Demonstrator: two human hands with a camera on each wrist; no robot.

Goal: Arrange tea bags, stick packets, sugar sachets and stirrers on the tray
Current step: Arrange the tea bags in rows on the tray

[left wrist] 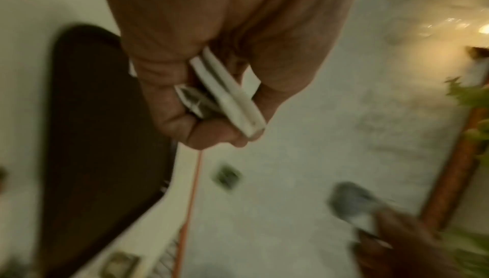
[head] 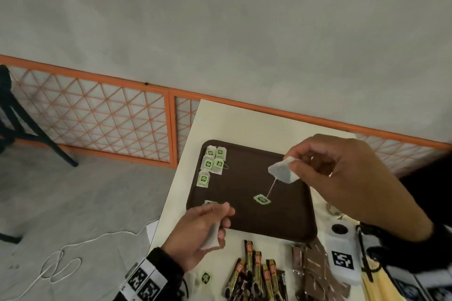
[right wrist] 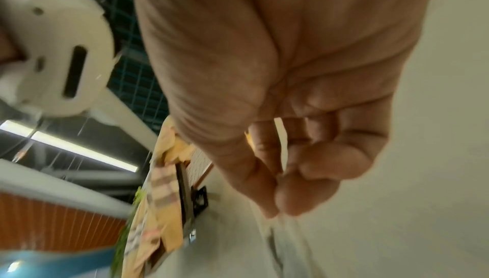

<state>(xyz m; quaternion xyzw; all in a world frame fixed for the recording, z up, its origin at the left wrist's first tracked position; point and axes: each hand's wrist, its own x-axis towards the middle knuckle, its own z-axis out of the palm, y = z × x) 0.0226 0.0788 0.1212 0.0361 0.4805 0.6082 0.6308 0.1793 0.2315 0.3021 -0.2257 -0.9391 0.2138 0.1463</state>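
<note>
Five tea bags (head: 210, 165) sit at the brown tray's (head: 288, 217) upper-left corner. Left hand (head: 195, 234), lower centre – grip curled round a white bag (head: 212, 236). Right hand (head: 342, 178), centre-right – grip pinches a tea bag (head: 281, 170), its green tag (head: 262, 199) dangling over mid-tray. Stick pkts (head: 256, 276) on table, bottom edge.

Orange lattice fence (head: 97, 115) runs along the grey wall. Dark chair (head: 14, 115) at far left. White cord (head: 61, 259) loops on grey floor beside the counter (head: 220, 120).

Grey floor (head: 220, 19); orange lattice panel (head: 97, 117); dark chair (head: 14, 117); white cable (head: 61, 259).
</note>
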